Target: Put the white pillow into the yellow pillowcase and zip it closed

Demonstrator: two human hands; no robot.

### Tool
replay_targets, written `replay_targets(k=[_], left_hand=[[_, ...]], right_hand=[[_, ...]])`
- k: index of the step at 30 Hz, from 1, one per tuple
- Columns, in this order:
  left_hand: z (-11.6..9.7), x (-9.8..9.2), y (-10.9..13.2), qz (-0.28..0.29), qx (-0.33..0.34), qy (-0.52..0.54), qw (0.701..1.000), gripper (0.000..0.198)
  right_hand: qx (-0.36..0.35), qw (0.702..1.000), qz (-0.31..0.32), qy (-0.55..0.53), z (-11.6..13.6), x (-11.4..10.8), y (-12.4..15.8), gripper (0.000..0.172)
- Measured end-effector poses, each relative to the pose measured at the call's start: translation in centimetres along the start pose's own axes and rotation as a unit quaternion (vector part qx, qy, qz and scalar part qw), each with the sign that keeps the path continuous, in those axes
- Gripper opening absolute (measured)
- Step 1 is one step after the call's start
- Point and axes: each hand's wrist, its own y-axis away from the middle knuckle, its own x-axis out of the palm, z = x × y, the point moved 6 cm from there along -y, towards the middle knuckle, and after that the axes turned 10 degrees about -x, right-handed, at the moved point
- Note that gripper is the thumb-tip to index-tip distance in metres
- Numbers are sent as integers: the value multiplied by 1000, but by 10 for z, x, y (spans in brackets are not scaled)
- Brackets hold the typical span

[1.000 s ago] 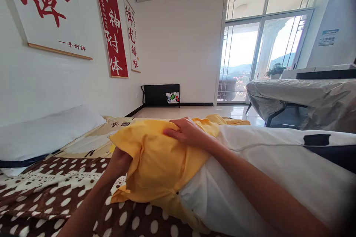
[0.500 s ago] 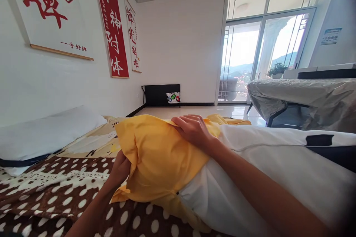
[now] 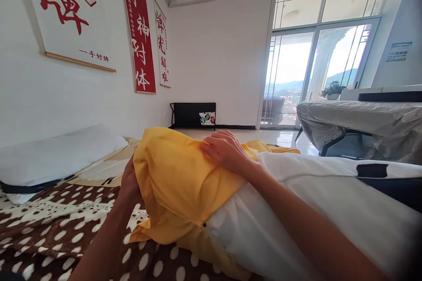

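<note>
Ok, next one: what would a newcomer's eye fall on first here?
The bright yellow cloth pillowcase at centre, half pulled over a white stuffed pillow, with the left hand gripping its left end and the right hand resting on top. Next, the red-and-white calligraphy wall scrolls upper left, and the brown white-dotted fleece blanket underneath.

- The pillowcase (image 3: 178, 184) sat over the left end of the pillow (image 3: 296, 210), which stretched away to the right.
- Both lay on the blanket (image 3: 49, 224).
- The left hand (image 3: 130, 182) gripped the pillowcase at its left end; the right hand (image 3: 226, 151) lay on top, fingers curled into it.
- A second pillow (image 3: 56, 153) lay further left, along the wall.
- Scrolls (image 3: 138, 30) hung on that wall above it.
- A covered table (image 3: 362, 123) stood behind the pillow, to the right.
</note>
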Motion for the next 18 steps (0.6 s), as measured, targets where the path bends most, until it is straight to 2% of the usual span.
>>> replay_targets(k=[1, 3, 7, 10, 13, 15, 18], left_hand=[[-4, 7, 2, 24, 16, -29, 999, 35], [-13, 20, 7, 64, 38, -79, 994, 30], [-29, 34, 13, 99, 31, -114, 988, 25], [-36, 35, 13, 117, -16, -122, 985, 26], [-41, 33, 12, 147, -42, -169, 974, 23], [-46, 31, 13, 151, -18, -178, 972, 22], [-57, 27, 17, 99, 83, -158, 979, 16]], right_hand=[[30, 999, 1, -37, 5, -1, -4, 28], [79, 992, 1, -98, 18, -2, -15, 31], [102, 983, 38, -147, 48, 13, -41, 30], [85, 974, 20, -207, 60, 26, -52, 21], [20, 967, -17, -252, 70, 28, -53, 21], [-2, 968, -36, -247, 73, 25, -50, 23], [0, 971, -36, -236, 76, 18, -50, 26]])
